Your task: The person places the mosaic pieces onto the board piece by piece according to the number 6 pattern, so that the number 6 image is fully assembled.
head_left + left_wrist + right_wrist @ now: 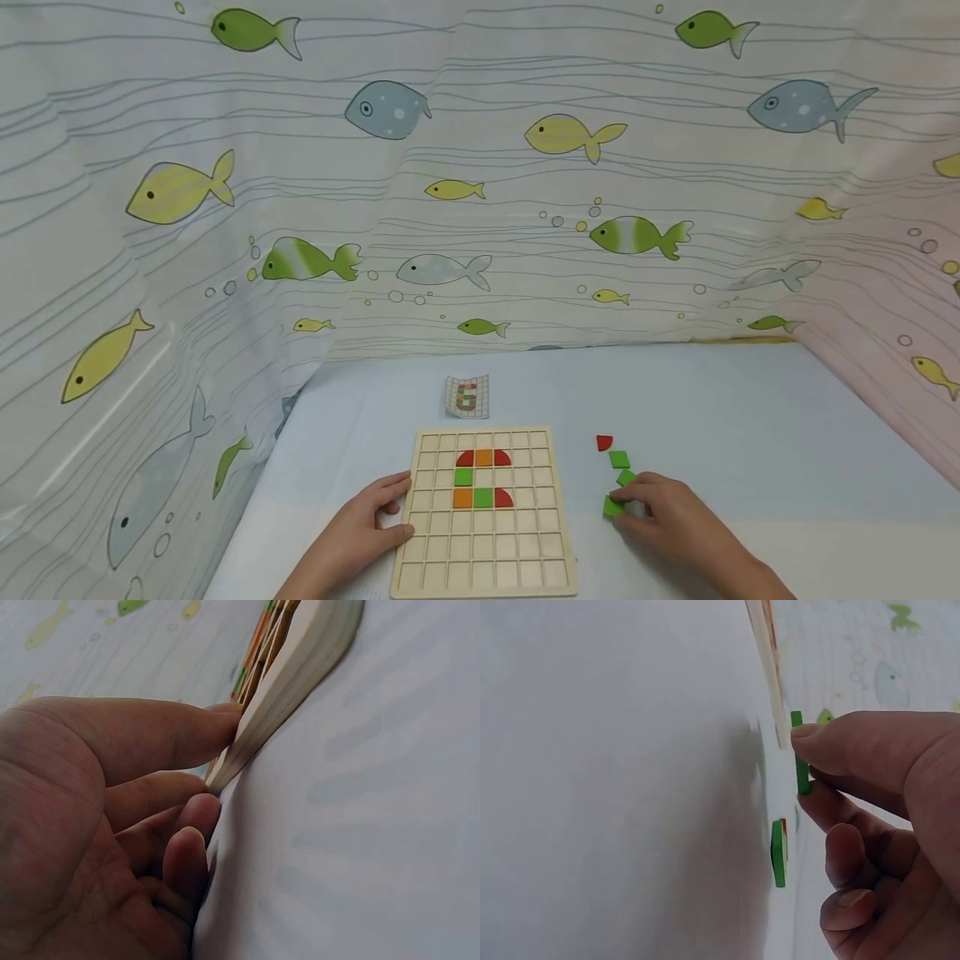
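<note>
A wooden grid board (pixel 460 574) lies in front of me with red quarter-round, orange and green square tiles in its upper middle cells. My left hand (pixel 369 521) holds the board's left edge, thumb and forefinger at the rim and other fingers curled; the left wrist view shows the thumb (pixel 180 735) against the rim. To the right of the board, my right hand (pixel 667 510) pinches a green square tile (pixel 802 769) between thumb and fingers, just off the table. Another green tile (pixel 626 477) lies right by its fingertips.
Beyond that lie a green square tile (pixel 618 459) and a red quarter-round tile (pixel 604 442). A small pattern card (pixel 467 397) showing coloured shapes on a grid is behind the board. Fish-printed sheeting (pixel 442 271) stands at the back and sides of the table.
</note>
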{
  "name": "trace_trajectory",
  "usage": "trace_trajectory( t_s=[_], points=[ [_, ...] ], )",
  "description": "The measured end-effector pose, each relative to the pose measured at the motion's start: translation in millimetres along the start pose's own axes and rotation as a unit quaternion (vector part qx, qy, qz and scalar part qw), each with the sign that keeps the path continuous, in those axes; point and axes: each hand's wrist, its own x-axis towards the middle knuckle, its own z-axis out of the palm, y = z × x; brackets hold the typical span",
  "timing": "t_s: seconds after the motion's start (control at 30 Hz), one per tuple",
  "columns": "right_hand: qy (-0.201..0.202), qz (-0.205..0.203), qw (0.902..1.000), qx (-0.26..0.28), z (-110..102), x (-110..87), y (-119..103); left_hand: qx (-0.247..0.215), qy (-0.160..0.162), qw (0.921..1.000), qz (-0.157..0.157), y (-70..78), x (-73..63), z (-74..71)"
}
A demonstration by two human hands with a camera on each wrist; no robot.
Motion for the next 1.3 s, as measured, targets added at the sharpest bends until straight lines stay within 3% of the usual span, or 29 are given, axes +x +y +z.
trace_trajectory(
  t_s=[0.13, 0.5, 1.0, 1.3],
  points=[
    [-0.004, -0.015, 0.9998, -0.009, 1, 3.5, -6, 0.001, 0.0, 1.0, 0.001, -1.0, 0.6, 0.5],
    [0.009, -0.109, 0.9938, -0.02, 8, 15.7, -20, -0.011, -0.008, 0.9999, 0.009, -2.7, 0.0, 1.3],
    [-0.038, -0.134, 0.9889, -0.054, 16, 38.4, -50, 0.005, -0.001, 0.9999, 0.011, -1.9, 0.0, 0.8],
    [-0.068, -0.13, 0.9886, -0.034, 26, 48.0, -65, 0.015, 0.0, 0.9998, 0.011, -1.8, 0.9, 0.0]
  ],
)
